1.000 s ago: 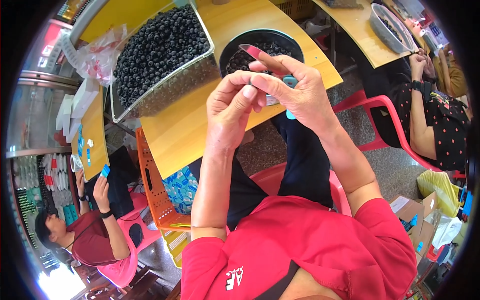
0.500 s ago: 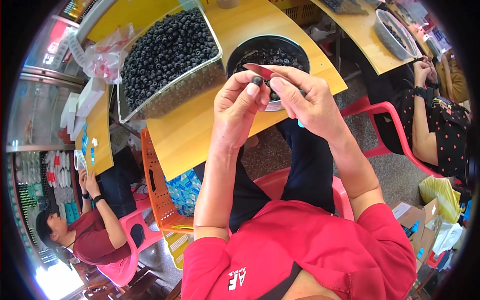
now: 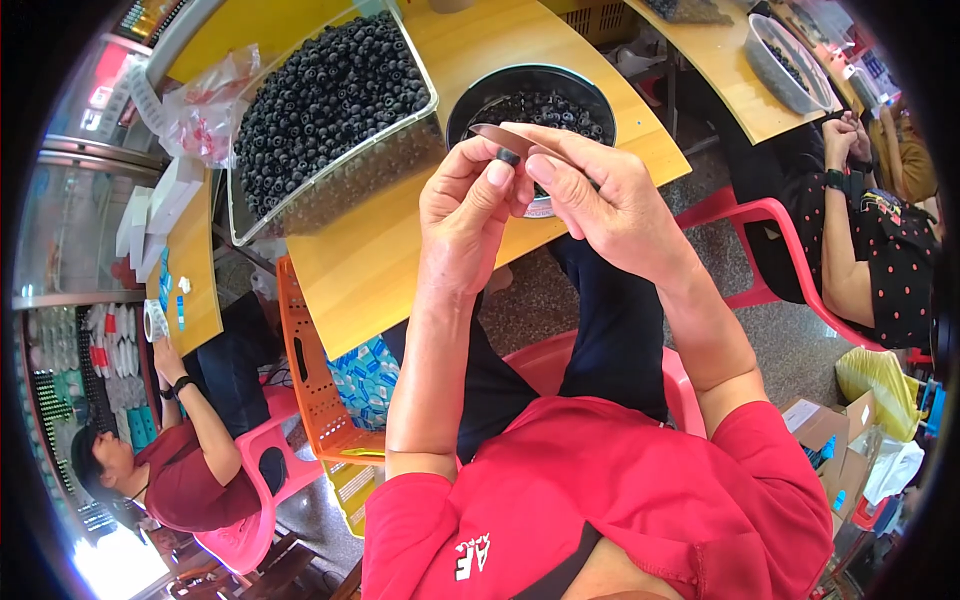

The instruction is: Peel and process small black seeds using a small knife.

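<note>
Between the fingertips of my left hand (image 3: pixel 468 205) is a small round black piece (image 3: pixel 508 157), pinched by thumb and forefinger. My right hand (image 3: pixel 610 200) is closed on a knife; its thin blade (image 3: pixel 490 133) reaches left over the piece, close to it or touching. The knife's handle is hidden in my fist. Both hands are together above the near rim of a round dark bowl (image 3: pixel 606 100), which holds many similar black pieces (image 3: pixel 545 112). To the left, a large clear plastic bin (image 3: pixel 290 218) is heaped with more black pieces (image 3: pixel 330 110).
Bin and bowl stand on a wooden table (image 3: pixel 370 265). Beneath its left side is an orange crate (image 3: pixel 310 370) with a blue patterned bag. A person (image 3: pixel 190 450) sits at left on a pink chair; others sit at right near another table (image 3: pixel 740 80) bearing a clear tub (image 3: pixel 785 75).
The knife blade has tilted and slid slightly left over the black piece, which now shows a flatter side. Both hands stay close together over the bowl's near rim.
</note>
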The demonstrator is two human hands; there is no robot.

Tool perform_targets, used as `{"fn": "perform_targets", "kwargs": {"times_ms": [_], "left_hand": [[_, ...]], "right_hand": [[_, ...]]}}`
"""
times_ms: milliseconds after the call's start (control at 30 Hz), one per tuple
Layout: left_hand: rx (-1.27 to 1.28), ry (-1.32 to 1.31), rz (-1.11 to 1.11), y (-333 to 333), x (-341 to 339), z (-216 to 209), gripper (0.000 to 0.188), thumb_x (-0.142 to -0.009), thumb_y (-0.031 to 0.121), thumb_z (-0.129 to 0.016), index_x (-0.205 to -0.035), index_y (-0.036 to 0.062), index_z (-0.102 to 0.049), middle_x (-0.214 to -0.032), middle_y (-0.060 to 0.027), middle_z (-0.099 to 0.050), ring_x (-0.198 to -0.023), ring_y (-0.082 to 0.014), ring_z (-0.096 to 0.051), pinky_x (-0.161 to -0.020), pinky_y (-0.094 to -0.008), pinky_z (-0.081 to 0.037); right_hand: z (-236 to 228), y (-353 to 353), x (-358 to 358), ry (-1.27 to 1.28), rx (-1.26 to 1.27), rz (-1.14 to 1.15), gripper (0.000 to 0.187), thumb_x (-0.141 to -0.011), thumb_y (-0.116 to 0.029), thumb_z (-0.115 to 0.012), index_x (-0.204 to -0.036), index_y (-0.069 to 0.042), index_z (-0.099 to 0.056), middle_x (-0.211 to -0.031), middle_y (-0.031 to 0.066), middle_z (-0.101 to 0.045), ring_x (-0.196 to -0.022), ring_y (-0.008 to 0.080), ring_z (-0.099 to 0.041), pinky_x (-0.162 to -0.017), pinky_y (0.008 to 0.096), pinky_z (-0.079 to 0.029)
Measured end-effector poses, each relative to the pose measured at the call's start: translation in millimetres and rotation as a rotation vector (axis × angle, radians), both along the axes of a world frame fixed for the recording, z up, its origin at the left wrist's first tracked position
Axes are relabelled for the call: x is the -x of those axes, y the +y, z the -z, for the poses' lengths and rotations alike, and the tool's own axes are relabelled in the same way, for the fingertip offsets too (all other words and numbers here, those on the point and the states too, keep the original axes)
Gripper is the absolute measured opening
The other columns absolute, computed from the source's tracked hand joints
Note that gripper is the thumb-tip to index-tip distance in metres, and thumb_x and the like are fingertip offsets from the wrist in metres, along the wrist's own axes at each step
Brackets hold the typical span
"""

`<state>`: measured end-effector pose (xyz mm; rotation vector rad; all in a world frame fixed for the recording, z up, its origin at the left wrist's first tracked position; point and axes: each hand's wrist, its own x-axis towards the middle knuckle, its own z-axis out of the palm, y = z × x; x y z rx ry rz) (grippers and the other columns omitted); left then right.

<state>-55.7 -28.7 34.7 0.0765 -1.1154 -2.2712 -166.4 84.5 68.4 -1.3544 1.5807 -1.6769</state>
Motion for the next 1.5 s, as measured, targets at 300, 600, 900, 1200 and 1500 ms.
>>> {"fn": "perform_targets", "kwargs": {"times_ms": [300, 600, 900, 1200, 1500], "left_hand": [[0.042, 0.019, -0.026, -1, -1, -1, 0.018, -0.093, 0.009, -0.061, -0.11, 0.0027, -0.06, -0.091, -0.0047, -0.062, -0.079, -0.0126, -0.057, -0.068, -0.0243, -0.044], [0.025, -0.02, -0.065, 3, -1, -2, 0.016, -0.094, 0.009, -0.06, -0.109, 0.0032, -0.06, -0.089, -0.0036, -0.062, -0.077, -0.0121, -0.055, -0.068, -0.0245, -0.043], [0.079, 0.01, -0.055, 0, -3, -3, 0.016, -0.094, 0.007, -0.059, -0.108, 0.0004, -0.062, -0.094, -0.0047, -0.062, -0.076, -0.0108, -0.055, -0.068, -0.0237, -0.043], [0.935, -0.549, -0.188, -18, 2, 0, 0.026, -0.087, -0.001, -0.062, -0.112, 0.0038, -0.068, -0.093, -0.0066, -0.065, -0.077, -0.0113, -0.062, -0.067, -0.0242, -0.05], [1.389, -0.786, -0.429, -136, -11, -69, 0.016, -0.086, 0.009, -0.063, -0.098, 0.0018, -0.07, -0.081, -0.0118, -0.067, -0.07, -0.0177, -0.064, -0.064, -0.0297, -0.049]], "right_hand": [[6, -4, 0, 0.02, 0.084, -0.007, 0.034, -0.101, -0.015, -0.048, -0.132, -0.001, -0.054, -0.082, -0.0036, -0.058, -0.059, -0.0008, -0.042, -0.051, 0.0142, -0.035], [5, 0, -2, 0.002, 0.026, -0.019, 0.036, -0.101, -0.018, -0.049, -0.134, -0.002, -0.053, -0.082, -0.0025, -0.061, -0.06, -0.0009, -0.045, -0.051, 0.0145, -0.036], [2, 1, 4, -0.015, -0.002, -0.032, 0.033, -0.101, -0.018, -0.05, -0.13, -0.002, -0.056, -0.075, -0.0044, -0.057, -0.059, -0.0005, -0.042, -0.051, 0.0149, -0.036], [2, 8, 11, -0.241, -0.024, 0.11, 0.033, -0.102, -0.021, -0.047, -0.127, -0.002, -0.059, -0.056, -0.0092, -0.04, -0.047, -0.0009, -0.034, -0.043, 0.0175, -0.025], [-3, 14, 16, -0.191, -0.099, 0.088, 0.031, -0.102, -0.02, -0.048, -0.121, -0.001, -0.062, -0.065, -0.0074, -0.046, -0.055, 0.0005, -0.039, -0.048, 0.017, -0.034]]}}
